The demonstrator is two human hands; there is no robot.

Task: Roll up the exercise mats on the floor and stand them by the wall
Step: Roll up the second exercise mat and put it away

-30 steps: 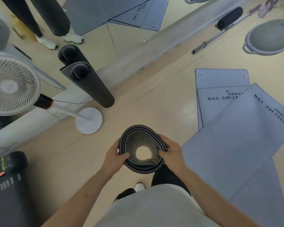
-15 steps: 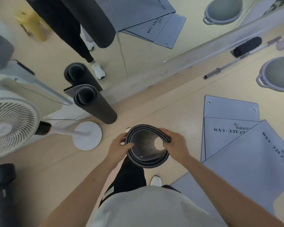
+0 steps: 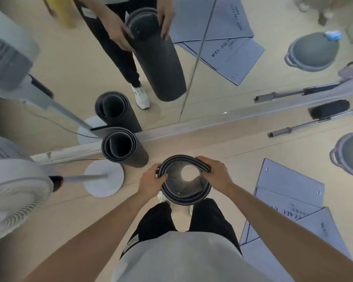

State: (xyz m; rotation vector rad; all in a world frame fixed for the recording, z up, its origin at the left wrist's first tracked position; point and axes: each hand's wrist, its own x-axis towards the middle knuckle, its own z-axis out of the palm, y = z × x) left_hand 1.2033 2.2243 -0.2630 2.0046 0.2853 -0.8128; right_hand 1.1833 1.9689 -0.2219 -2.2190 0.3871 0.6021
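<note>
Now my left hand [image 3: 151,181] and right hand [image 3: 215,174] clasp the top rim of the rolled dark mat [image 3: 184,180], upright over my feet, near the standing roll [image 3: 123,147] against the mirror wall [image 3: 212,123].

This is a gym or exercise studio. A floor-to-ceiling mirror wall [image 3: 212,64] runs along one side of the pale wooden floor [image 3: 222,147], doubling everything in front of it. Flat grey mats [image 3: 289,192] printed with a "GYM" logo lie stacked on the floor, and a rolled dark mat [image 3: 124,147] stands upright against the mirror. A barbell bar [image 3: 298,127] lies by the baseboard, two grey half-dome balance trainers [image 3: 351,153] sit nearby, and a white pedestal fan [image 3: 14,192] stands at the left
</note>
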